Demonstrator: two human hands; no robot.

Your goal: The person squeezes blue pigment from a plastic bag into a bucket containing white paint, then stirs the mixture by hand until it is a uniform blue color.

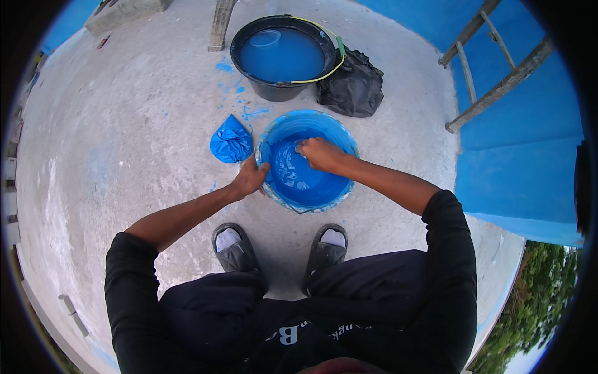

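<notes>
A bucket [344,134] stands on the concrete in front of my feet, its inside coated in blue. Wet, glossy blue paint [289,174] lies in it. My left hand [250,177] is closed on the bucket's left rim, thumb over the edge. Over the paint, inside the bucket's mouth, my right hand [321,154] has its fingers curled together; what they hold, if anything, is hidden. Just left of the bucket sits a crumpled blue plastic bag [230,143], close to my left hand.
Beyond the bucket stands a black pail [274,92] of bluish liquid with a yellow handle. A black plastic bag [358,87] lies beside it. A wooden ladder [504,81] leans against the blue wall [517,181] at right. A wooden post [220,25] stands at the back.
</notes>
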